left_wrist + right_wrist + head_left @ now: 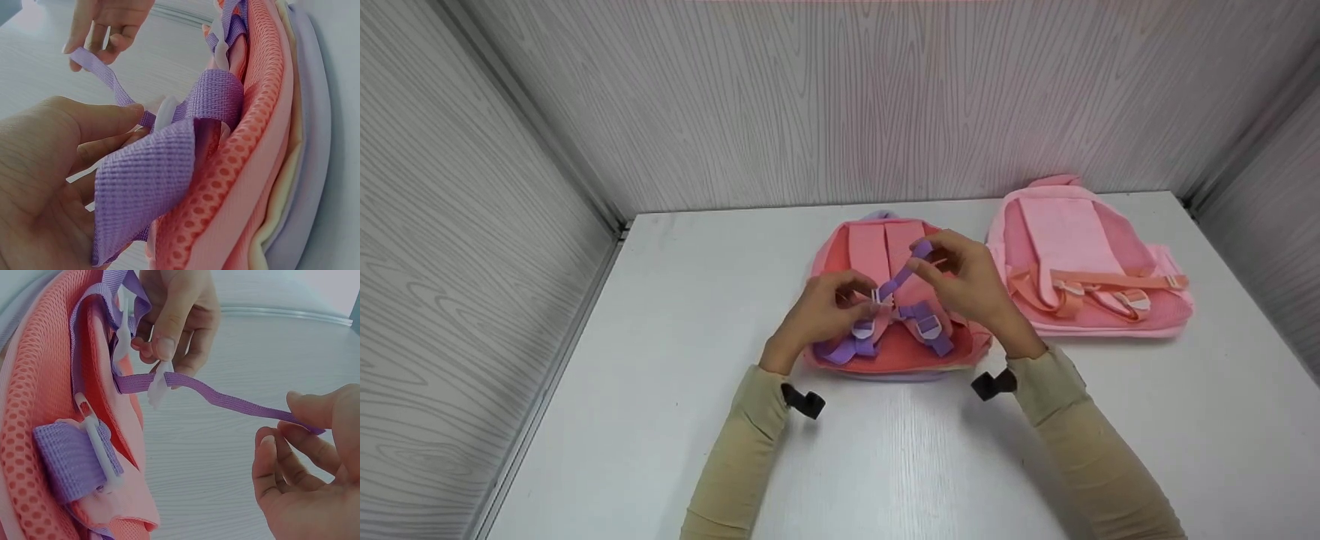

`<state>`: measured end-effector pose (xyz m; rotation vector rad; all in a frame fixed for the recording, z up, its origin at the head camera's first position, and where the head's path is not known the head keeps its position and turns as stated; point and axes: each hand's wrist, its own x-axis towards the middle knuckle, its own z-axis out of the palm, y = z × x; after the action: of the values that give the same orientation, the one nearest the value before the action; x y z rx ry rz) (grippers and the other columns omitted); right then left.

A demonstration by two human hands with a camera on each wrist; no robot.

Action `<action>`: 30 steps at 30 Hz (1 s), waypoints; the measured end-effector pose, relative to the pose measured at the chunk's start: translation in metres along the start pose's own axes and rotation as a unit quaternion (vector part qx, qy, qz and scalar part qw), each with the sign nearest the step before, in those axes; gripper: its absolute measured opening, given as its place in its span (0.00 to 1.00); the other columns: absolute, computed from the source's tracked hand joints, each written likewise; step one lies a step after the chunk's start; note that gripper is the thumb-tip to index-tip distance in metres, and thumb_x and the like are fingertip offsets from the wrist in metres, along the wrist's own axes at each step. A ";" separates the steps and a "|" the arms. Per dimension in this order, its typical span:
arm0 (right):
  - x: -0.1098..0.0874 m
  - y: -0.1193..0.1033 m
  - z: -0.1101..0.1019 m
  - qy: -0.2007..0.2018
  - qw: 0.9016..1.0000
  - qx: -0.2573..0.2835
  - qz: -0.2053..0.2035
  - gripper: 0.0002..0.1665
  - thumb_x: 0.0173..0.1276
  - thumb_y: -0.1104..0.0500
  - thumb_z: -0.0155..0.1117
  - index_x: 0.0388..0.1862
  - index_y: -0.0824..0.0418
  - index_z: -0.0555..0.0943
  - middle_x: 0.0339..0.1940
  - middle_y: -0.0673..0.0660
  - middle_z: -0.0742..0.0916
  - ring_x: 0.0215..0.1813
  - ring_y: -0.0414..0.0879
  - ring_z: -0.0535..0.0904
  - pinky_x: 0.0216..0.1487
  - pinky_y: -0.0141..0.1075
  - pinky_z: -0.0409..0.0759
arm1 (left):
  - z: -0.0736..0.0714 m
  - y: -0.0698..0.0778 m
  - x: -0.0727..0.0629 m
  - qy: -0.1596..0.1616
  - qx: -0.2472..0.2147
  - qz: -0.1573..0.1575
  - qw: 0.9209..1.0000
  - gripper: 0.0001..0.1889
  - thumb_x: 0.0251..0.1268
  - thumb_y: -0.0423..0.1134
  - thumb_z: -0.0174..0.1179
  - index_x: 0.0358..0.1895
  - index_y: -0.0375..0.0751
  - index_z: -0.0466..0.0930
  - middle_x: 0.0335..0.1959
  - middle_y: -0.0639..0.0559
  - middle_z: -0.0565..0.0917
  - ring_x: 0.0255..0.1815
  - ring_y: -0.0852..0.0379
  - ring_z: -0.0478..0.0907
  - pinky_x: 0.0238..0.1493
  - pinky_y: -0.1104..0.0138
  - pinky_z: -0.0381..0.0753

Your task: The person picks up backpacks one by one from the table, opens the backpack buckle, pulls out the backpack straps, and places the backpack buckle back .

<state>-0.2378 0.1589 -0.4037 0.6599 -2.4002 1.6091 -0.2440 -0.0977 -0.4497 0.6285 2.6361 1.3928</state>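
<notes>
A coral-pink backpack [904, 356] lies back side up on the white table, its purple straps and white buckles showing. My left hand [831, 306] pinches a small white buckle [160, 385] between thumb and finger, just above the backpack. Through that buckle runs a narrow purple strap [225, 403], its free end pinched by my right hand [964, 281] up and to the right. The strap stretches between both hands with a slight bend. A wider purple webbing loop [147, 180] hangs by the left palm. Another white strap adjuster [101, 455] sits on the right shoulder strap.
A second, lighter pink backpack [1069, 232] with orange straps lies just to the right, also back side up. Grey wood-grain panels [847, 105] stand behind the table and at both sides. Black wrist-camera mounts [804, 401] stick out from both sleeves.
</notes>
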 end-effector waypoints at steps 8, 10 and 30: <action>-0.006 0.003 -0.005 0.036 0.998 0.027 0.038 0.11 0.77 0.62 0.69 0.53 0.66 0.88 0.44 0.61 0.89 0.43 0.50 0.85 0.46 0.28 0.84 | 0.000 0.000 0.000 0.004 0.000 0.009 1.000 0.11 0.73 0.42 0.70 0.54 0.50 0.87 0.48 0.56 0.88 0.44 0.55 0.79 0.50 0.61 0.80; -0.007 0.004 -0.007 0.048 0.997 0.052 0.038 0.09 0.77 0.64 0.68 0.51 0.67 0.88 0.42 0.62 0.89 0.41 0.48 0.86 0.43 0.29 0.84 | 0.000 0.001 0.000 0.005 0.000 0.011 1.000 0.11 0.73 0.42 0.70 0.54 0.49 0.87 0.47 0.55 0.87 0.44 0.54 0.79 0.49 0.61 0.80; -0.026 0.025 -0.034 0.054 0.991 0.063 0.103 0.13 0.78 0.57 0.69 0.52 0.64 0.89 0.40 0.65 0.88 0.38 0.50 0.85 0.42 0.38 0.86 | 0.000 0.000 0.001 0.032 0.005 0.027 0.999 0.12 0.71 0.42 0.73 0.53 0.47 0.89 0.46 0.52 0.88 0.47 0.54 0.81 0.55 0.59 0.83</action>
<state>-0.2296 0.2043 -0.4208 0.3413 -2.3681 1.8391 -0.2449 -0.0973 -0.4499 0.6731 2.6961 1.4390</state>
